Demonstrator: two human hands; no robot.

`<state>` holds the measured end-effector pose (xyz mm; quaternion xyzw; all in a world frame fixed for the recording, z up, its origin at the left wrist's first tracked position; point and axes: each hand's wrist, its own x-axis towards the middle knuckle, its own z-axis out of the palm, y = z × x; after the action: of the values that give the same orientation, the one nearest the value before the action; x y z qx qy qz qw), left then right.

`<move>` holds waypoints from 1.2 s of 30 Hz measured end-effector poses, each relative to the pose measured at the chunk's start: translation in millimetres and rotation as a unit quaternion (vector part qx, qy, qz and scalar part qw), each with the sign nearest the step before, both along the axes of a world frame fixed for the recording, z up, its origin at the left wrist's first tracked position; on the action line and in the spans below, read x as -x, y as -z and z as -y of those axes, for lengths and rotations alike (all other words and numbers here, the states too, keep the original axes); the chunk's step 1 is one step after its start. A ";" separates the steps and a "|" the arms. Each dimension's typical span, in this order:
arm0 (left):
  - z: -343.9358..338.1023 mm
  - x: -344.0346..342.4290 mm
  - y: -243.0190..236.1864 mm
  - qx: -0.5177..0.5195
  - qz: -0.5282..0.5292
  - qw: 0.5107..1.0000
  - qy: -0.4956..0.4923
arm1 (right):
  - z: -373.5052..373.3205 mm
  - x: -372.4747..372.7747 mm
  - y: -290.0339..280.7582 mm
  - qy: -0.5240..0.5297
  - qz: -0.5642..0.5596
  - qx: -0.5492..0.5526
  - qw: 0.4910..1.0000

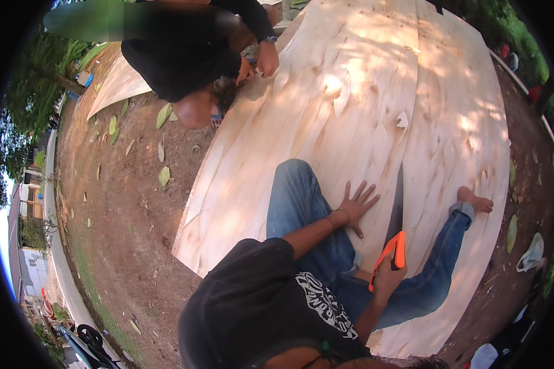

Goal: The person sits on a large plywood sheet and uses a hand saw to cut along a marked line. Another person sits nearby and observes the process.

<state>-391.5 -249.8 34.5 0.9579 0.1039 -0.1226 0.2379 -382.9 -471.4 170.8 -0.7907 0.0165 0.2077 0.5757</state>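
Note:
A handsaw with an orange handle (pixel 399 251) is in my right hand (pixel 387 280), fingers wrapped round the grip. Its grey blade (pixel 397 212) points away from me, along a long line in a large pale plywood sheet (pixel 271 190). Just left of the blade, my left hand (pixel 356 210) lies flat on the wood, fingers spread. I sit on the sheet, with my left knee bent and my right leg stretched to the right. Beyond the blade tip, a small whitish splintered patch (pixel 402 119) shows beside the line.
At the far left another person (pixel 172 67) in black crouches, both hands at the sheet's edge. Brown soil (pixel 123 227) with scattered leaves (pixel 164 176) surrounds the wood. Another wood piece (pixel 120 89) lies behind that person. A white plastic bag (pixel 531 253) lies at the right.

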 end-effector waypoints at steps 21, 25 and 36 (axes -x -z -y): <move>2.6 0.3 -9.5 0.002 -0.022 1.000 0.010 | -15.7 3.7 -72.6 -0.081 0.074 -0.130 0.985; -0.7 0.7 -14.0 0.006 -0.023 1.000 0.010 | -28.8 -17.3 -89.4 -0.085 0.066 -0.166 0.980; -0.6 0.6 -4.7 0.005 0.010 1.000 0.005 | -26.0 -15.5 -115.7 -0.057 0.013 -0.115 0.992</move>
<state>-392.1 -249.2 39.2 0.9584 0.0965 -0.1146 0.2430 -367.4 -445.4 286.5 -0.7214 -0.0595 0.2304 0.6503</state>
